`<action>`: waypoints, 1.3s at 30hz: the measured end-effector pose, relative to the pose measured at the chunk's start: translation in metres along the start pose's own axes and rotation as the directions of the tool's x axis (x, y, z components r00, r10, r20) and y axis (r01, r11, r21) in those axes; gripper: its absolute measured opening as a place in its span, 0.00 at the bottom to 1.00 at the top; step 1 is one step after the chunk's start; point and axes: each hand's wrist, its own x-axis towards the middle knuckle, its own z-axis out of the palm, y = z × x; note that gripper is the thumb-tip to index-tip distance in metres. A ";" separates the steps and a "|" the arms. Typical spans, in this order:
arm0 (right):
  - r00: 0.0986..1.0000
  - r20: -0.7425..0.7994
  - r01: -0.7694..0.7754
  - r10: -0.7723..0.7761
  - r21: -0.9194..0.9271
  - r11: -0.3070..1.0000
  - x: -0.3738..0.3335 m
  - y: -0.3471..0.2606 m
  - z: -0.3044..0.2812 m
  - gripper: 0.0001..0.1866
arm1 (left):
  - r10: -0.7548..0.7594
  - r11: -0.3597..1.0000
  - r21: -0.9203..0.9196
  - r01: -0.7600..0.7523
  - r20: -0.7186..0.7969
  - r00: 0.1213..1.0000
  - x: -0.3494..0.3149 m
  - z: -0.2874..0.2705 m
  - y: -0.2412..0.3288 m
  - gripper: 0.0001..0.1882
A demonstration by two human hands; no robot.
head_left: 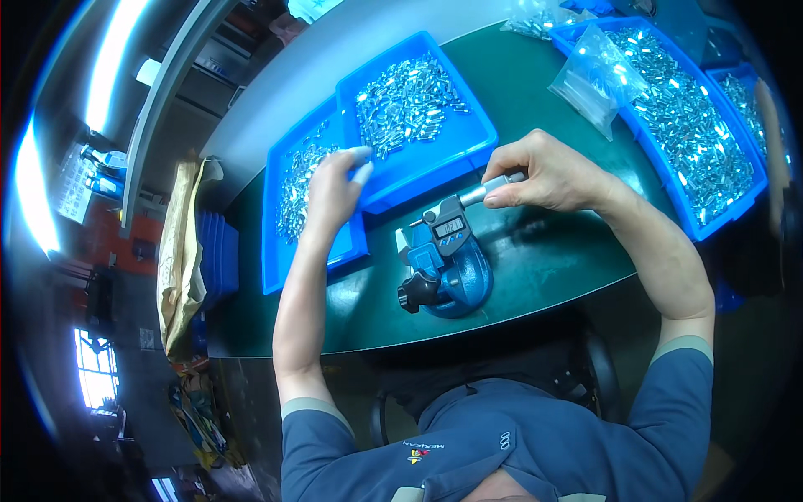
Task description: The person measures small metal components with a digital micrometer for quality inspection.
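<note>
A blue digital micrometer (447, 230) sits clamped in a blue stand (456, 289) on the dark green table. My right hand (548, 173) grips the micrometer's silver thimble (485, 192). My left hand (335, 188), with white finger cots on the fingertips, hovers over the edge between two blue trays; whether it holds a small part I cannot tell. The nearer tray (288, 263) and the upper tray (473, 142) both hold several small shiny metal parts (406, 100).
A large blue tray (711, 219) full of metal parts lies at the right, with a clear plastic bag (594, 79) on it. A stack of blue trays (219, 255) and a brown paper bag (180, 259) stand left of the table.
</note>
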 end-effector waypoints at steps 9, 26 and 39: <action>1.000 0.006 -0.025 0.024 0.047 0.999 0.000 0.000 -0.001 0.18 | -0.102 0.994 0.069 0.082 0.381 0.919 0.037 0.037 0.007 0.12; 1.000 -0.011 -0.020 0.020 -0.018 1.000 -0.001 -0.002 -0.001 0.19 | -0.261 0.355 -0.867 0.348 0.266 0.928 -0.063 -0.001 0.068 0.12; 0.999 -0.006 -0.036 0.036 -0.026 0.999 0.002 0.001 0.002 0.20 | -0.265 0.234 -0.901 0.366 0.304 0.915 -0.077 0.001 0.066 0.11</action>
